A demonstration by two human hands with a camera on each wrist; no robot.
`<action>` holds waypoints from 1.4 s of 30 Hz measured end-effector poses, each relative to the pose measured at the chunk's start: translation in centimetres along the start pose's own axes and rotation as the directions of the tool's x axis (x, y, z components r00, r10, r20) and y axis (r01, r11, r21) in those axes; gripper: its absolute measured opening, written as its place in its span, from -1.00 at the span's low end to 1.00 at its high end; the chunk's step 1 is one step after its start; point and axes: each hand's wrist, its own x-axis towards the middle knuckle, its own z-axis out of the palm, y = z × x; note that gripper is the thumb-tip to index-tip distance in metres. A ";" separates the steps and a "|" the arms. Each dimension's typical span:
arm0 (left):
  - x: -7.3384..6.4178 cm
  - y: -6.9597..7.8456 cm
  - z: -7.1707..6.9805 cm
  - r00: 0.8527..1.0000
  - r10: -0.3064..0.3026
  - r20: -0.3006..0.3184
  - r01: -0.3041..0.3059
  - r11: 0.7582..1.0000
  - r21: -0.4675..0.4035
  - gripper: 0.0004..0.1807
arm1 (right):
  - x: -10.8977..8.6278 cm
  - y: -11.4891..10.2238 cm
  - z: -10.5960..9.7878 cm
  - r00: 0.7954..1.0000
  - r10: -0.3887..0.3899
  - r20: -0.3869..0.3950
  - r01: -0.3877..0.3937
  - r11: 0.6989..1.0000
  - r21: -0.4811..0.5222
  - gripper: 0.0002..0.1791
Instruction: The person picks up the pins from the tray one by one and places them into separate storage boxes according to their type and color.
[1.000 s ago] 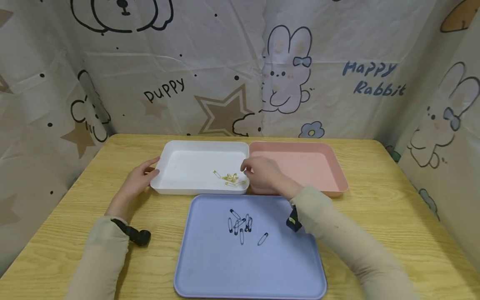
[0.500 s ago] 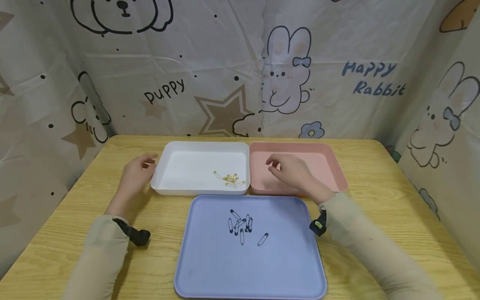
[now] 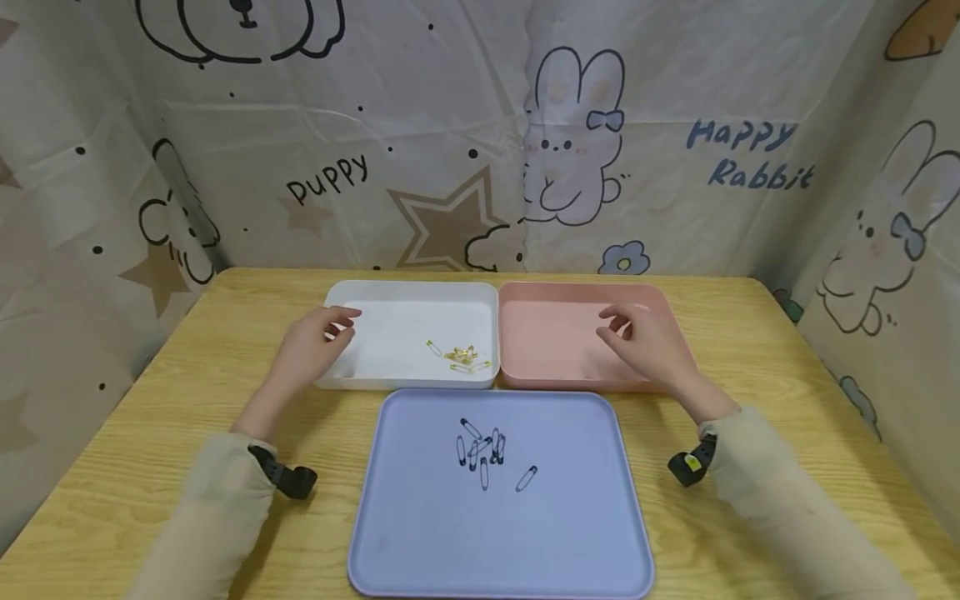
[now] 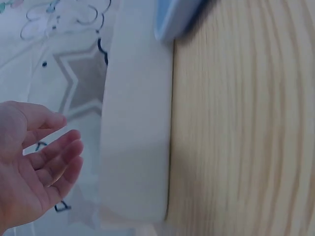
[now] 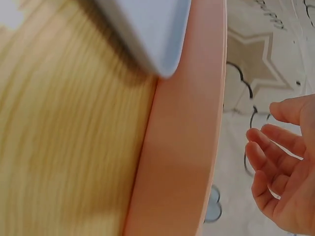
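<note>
My left hand (image 3: 311,346) hovers over the left end of the white tray (image 3: 397,312), its fingers loosely bent around nothing. Over the right part of the pink tray (image 3: 555,325) hangs my right hand (image 3: 648,342), likewise relaxed and holding nothing. Both wrist views show bare palms with fingers apart. A small heap of gold safety pins (image 3: 463,356) lies in the white tray's front right corner, with one gold safety pin (image 3: 434,348) slightly apart. Several black safety pins (image 3: 480,448) lie on the blue tray (image 3: 495,542), and one black safety pin (image 3: 527,478) sits to their right.
The white and pink trays stand side by side, with the blue tray in front of them. All rest on a wooden table (image 3: 150,467). A printed cloth (image 3: 450,108) hangs behind it and along both sides.
My right hand has moved right, from the trays' meeting edges to the pink tray's right part. My left hand has let go of the white tray's left edge and moved right over it.
</note>
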 end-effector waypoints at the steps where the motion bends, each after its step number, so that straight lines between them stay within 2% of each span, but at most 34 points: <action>1: 0.0 0.3 0.2 1.000 0.012 0.004 -0.012 1.000 -0.005 -0.67 | -0.2 0.4 -0.2 1.000 0.010 -0.004 -0.010 1.000 0.005 -0.69; 7: -0.4 2.2 1.3 0.997 0.074 0.036 -0.073 0.997 -0.035 -0.68 | -1.4 2.0 -0.9 0.994 0.083 -0.066 -0.085 0.996 -0.034 -0.62; 12: -0.7 3.6 2.0 0.992 0.101 0.070 -0.099 0.995 -0.028 -0.67 | -2.1 3.1 -1.3 0.985 0.129 -0.110 -0.136 0.989 -0.057 -0.67; 17: -1.2 4.7 2.8 0.985 0.137 0.104 -0.133 0.990 -0.044 -0.67 | -3.0 4.1 -1.8 0.968 0.233 -0.098 -0.240 0.968 -0.071 -0.63; 23: -1.7 6.0 3.8 0.968 0.222 0.120 -0.217 0.975 -0.048 -0.70 | -3.7 5.5 -2.2 0.945 0.310 -0.102 -0.320 0.942 -0.102 -0.51; 29: -2.3 7.2 4.7 0.940 0.279 0.195 -0.271 0.960 -0.065 -0.85 | -3.9 6.6 -2.3 0.937 0.348 -0.034 -0.350 0.931 -0.104 -0.41; 35: -2.8 8.0 5.4 0.911 0.300 0.282 -0.290 0.954 -0.079 -0.84 | -3.9 7.4 -2.0 0.927 0.365 0.088 -0.365 0.931 -0.015 -0.35; 39: -3.0 8.5 5.5 0.880 0.308 0.361 -0.300 0.951 -0.080 -0.79 | -4.0 8.1 -1.9 0.931 0.340 0.134 -0.347 0.937 0.038 -0.35; 42: -3.1 8.9 5.6 0.843 0.308 0.441 -0.312 0.948 -0.064 -0.76 | -4.1 8.6 -1.9 0.937 0.307 0.166 -0.321 0.945 0.066 -0.35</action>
